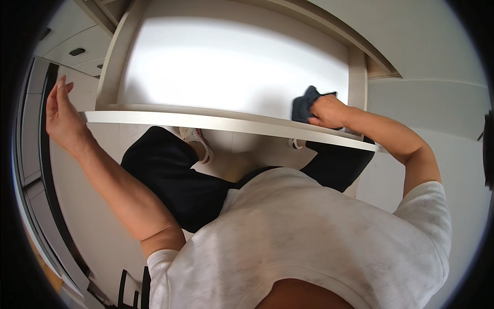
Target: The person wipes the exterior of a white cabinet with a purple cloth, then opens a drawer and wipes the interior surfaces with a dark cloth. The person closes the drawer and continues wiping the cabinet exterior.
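A wide white drawer is pulled out in front of me, its inside brightly lit, with nothing seen lying on its bottom. Inside its front right corner, my right hand grips a dark blue-grey cloth, bunched against the drawer's bottom and front panel. My left hand is raised beyond the left end of the front panel; its fingers are loosely curled and hold nothing. Whether its wrist touches the panel's end I cannot tell.
Cabinet fronts with dark handles stand at the upper left. My knees and shoes are below the drawer front. A pale wall or panel lies to the right. Black bars of some furniture show at the lower left.
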Available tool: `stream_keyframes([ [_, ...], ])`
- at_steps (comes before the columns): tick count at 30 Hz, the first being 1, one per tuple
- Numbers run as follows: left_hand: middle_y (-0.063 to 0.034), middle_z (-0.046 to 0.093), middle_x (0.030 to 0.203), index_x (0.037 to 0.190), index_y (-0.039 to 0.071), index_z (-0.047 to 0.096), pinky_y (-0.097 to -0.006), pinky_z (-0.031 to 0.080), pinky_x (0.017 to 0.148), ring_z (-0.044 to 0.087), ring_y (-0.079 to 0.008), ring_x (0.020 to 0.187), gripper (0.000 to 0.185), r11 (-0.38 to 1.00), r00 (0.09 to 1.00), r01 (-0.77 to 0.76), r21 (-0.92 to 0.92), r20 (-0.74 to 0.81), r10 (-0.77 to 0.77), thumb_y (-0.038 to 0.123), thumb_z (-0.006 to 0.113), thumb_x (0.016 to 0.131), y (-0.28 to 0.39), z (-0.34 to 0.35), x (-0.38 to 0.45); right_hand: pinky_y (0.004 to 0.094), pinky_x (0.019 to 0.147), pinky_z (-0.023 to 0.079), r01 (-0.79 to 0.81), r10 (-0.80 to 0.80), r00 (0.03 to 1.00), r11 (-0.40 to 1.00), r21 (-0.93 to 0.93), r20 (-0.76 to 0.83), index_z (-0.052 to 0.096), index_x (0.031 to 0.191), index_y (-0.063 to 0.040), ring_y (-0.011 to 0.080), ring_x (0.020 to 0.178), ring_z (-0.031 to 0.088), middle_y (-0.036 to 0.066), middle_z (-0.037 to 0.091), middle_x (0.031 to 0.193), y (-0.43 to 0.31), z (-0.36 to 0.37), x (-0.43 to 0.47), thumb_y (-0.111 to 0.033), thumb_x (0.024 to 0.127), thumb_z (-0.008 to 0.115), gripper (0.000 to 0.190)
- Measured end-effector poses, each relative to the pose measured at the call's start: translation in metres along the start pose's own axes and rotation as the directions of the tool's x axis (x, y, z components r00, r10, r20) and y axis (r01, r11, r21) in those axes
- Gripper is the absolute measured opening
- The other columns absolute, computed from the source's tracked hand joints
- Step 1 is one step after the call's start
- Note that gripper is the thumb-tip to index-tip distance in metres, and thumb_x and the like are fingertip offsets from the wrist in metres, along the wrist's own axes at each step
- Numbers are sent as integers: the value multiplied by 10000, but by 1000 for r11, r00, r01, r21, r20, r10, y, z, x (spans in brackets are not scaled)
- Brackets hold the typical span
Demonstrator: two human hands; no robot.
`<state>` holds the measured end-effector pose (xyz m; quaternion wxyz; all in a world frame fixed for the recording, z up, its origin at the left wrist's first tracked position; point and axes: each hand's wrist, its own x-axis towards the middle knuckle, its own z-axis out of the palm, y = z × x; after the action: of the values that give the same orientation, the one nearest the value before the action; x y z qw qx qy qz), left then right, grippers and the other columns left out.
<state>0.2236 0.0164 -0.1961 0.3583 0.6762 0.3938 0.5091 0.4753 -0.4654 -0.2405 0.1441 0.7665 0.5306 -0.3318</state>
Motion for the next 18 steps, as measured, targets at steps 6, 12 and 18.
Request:
stream_keyframes([
  [6, -31, 710, 905, 1045, 66, 743, -244, 446, 888, 628, -102, 929, 234, 998, 999, -14, 58, -38, 16, 242, 637, 934, 13, -1, -7, 465, 675, 510, 322, -322, 915, 946, -43, -241, 625, 785, -31, 355, 760, 643, 164, 636, 795, -80, -47, 104, -322, 905, 575, 319],
  [12, -35, 711, 905, 1054, 63, 740, -235, 447, 867, 628, -98, 921, 256, 998, 999, 15, 64, -34, -13, 265, 638, 933, 16, 7, -11, 423, 634, 522, 451, -461, 717, 879, -156, -523, 605, 865, -58, 309, 761, 646, 110, 604, 894, -160, -87, 199, -346, 931, 542, 301],
  [18, -27, 717, 907, 1054, 84, 744, -224, 451, 816, 624, -86, 885, 265, 996, 1000, -4, 93, -3, 4, 294, 640, 929, 6, 2, -8, 422, 671, 533, 457, -408, 543, 877, -149, -734, 608, 835, -113, 279, 791, 639, 91, 558, 860, -151, -73, 214, -369, 859, 626, 257],
])
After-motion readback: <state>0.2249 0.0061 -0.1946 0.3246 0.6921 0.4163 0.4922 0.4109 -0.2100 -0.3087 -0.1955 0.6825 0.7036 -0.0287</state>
